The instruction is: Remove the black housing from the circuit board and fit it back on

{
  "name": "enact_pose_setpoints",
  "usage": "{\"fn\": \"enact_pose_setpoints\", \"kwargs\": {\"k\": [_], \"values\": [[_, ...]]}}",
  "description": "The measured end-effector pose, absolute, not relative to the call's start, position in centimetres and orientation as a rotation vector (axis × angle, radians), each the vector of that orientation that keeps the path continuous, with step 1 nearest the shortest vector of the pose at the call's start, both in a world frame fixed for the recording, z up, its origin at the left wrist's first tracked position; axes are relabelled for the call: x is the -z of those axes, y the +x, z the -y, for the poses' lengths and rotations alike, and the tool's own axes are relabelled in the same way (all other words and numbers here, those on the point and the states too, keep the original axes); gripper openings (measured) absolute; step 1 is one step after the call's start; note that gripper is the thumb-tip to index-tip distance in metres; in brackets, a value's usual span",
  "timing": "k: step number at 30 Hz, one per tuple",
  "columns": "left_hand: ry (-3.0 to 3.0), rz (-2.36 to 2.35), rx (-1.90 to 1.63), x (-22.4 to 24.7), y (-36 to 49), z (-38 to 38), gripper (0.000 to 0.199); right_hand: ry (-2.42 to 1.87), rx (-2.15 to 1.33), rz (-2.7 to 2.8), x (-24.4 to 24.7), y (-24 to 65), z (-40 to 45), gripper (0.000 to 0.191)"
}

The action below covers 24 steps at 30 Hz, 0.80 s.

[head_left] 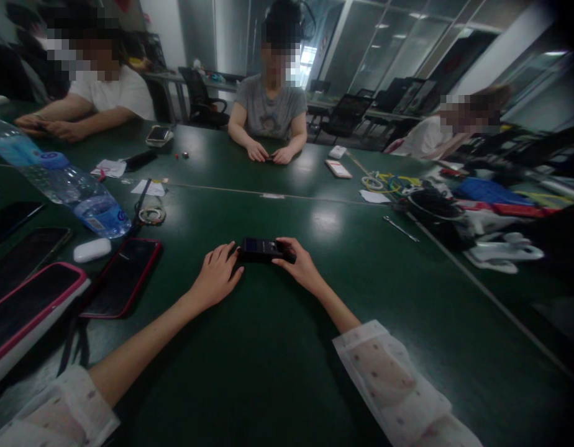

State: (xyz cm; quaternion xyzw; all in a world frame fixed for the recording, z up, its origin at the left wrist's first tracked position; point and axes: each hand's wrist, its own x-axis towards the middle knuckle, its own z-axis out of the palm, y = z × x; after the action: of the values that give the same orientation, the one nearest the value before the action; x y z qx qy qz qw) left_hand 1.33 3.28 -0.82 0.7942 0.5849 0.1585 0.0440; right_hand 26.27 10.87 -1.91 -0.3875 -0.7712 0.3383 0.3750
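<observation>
A small black device point(263, 248) with a dark screen and pale markings lies on the dark green table point(268, 347) in front of me. My right hand point(299, 264) grips its right end, thumb at the near side and fingers at the far side. At the left end is my left hand point(219, 270), palm down and fingers spread, its fingertips at the device's edge. Whether they press on it I cannot tell.
On the left are a large water bottle point(82, 192), a white case point(92, 250), a red-edged phone point(123, 276) and a pink-framed phone point(35, 304). A wrench point(401, 228) and a heap of cables point(436, 205) lie on the right. Several people sit across the table.
</observation>
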Motion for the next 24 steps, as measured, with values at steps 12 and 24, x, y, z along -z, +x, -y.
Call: {"fn": "enact_pose_setpoints", "kwargs": {"k": [12, 24], "values": [[2.423, -1.787, -0.487, 1.01, 1.33, -3.23, 0.046, -0.961, -0.868, 1.980, 1.69, 26.26, -10.79, 0.052], [2.432, -1.790, -0.492, 1.13, 1.28, -3.33, 0.050, -0.972, -0.866, 1.978, 1.40, 26.27, -10.68, 0.050]]}}
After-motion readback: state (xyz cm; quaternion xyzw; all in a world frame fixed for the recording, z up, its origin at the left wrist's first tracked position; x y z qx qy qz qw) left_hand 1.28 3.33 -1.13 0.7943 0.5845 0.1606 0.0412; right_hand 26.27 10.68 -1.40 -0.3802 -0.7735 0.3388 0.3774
